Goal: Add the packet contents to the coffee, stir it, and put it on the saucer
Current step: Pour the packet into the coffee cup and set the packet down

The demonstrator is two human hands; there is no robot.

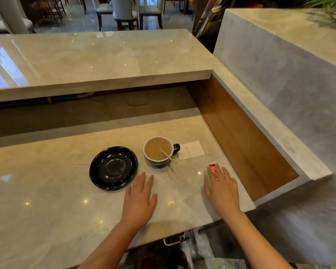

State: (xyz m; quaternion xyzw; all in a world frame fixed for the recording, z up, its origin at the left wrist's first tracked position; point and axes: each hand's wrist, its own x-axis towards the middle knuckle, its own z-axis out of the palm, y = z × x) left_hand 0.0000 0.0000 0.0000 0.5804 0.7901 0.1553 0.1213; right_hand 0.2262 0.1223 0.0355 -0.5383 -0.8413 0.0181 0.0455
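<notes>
Our right hand (222, 188) lies flat, fingers spread, fingertips covering the red packet (213, 168); our left hand (139, 199) rests open, empty. We judge the packet light, crinkly, slippery: pinch its exposed far edge.

Single head-worn wide-angle view, facing forward and down from above near edge of marble counter (47, 191); both forearms entering from bottom, raised bar ledge (97, 61) beyond, close range.
</notes>
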